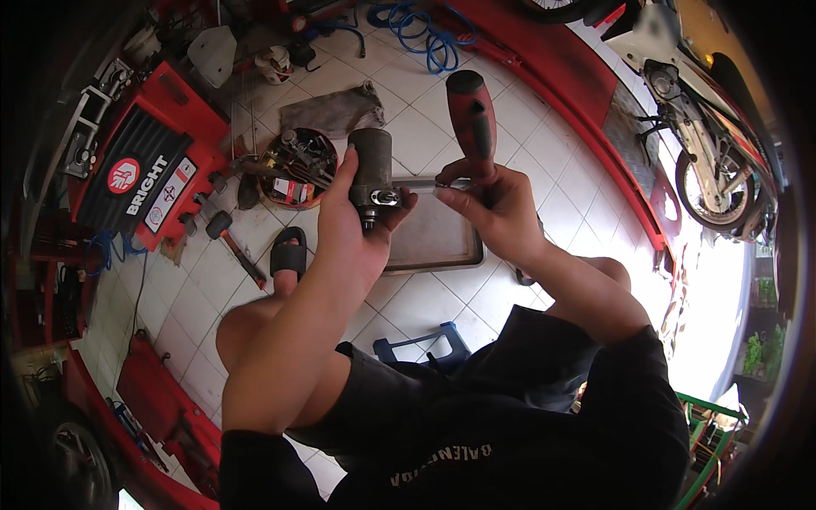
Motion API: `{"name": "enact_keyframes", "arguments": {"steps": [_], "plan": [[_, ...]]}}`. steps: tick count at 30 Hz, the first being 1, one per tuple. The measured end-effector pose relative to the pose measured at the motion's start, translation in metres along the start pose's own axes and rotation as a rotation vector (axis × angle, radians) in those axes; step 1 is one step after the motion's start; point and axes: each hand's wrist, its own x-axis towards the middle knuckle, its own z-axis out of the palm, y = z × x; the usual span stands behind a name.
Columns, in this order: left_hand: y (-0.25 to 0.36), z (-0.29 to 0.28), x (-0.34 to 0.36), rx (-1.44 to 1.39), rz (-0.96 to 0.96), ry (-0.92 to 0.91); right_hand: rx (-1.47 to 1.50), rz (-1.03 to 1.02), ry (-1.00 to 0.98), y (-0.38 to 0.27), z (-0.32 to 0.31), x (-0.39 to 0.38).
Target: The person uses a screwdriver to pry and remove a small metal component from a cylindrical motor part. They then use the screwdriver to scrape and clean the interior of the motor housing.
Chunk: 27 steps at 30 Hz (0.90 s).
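Observation:
My left hand (pixel 350 204) is wrapped round a dark grey metal cylinder (pixel 371 153) that looks like a small electric motor. Its short shaft end points down toward me, and a shiny fitting (pixel 385 197) sits on its side. To the right, my right hand (pixel 497 204) is closed round the lower part of a tool with a thick red-and-black handle (pixel 472 115), which stands upright above the fist. Thumb and forefinger pinch together at the left; any small piece between them is too small to make out. Below both hands lies a shallow metal tray (pixel 429 242).
A red bowl (pixel 297 178) of metal parts and tools stands left of the tray, near a hammer (pixel 234 246) and a red-and-black toolbox (pixel 140 161). A grey rag (pixel 331 110) and blue hose (pixel 425 30) lie farther off. A blue stool (pixel 425 344) is near my knees; a motorcycle (pixel 714 153) stands right.

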Motion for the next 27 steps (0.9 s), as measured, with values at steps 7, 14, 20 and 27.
{"name": "enact_keyframes", "arguments": {"steps": [7, 14, 20, 27], "plan": [[-0.043, -0.011, 0.0, 0.296, -0.027, -0.152, 0.042, -0.173, -0.023, 0.006, 0.01, -0.027], [-0.059, -0.016, 0.002, 0.354, 0.006, -0.034, -0.224, -0.193, -0.031, 0.01, 0.002, -0.027], [-0.06, -0.009, -0.002, 0.398, 0.02, 0.007, -0.29, -0.218, -0.036, 0.012, 0.001, -0.028], [-0.058, -0.014, 0.003, 0.289, -0.043, -0.117, -0.346, -0.256, -0.007, 0.015, 0.005, -0.031]]}}
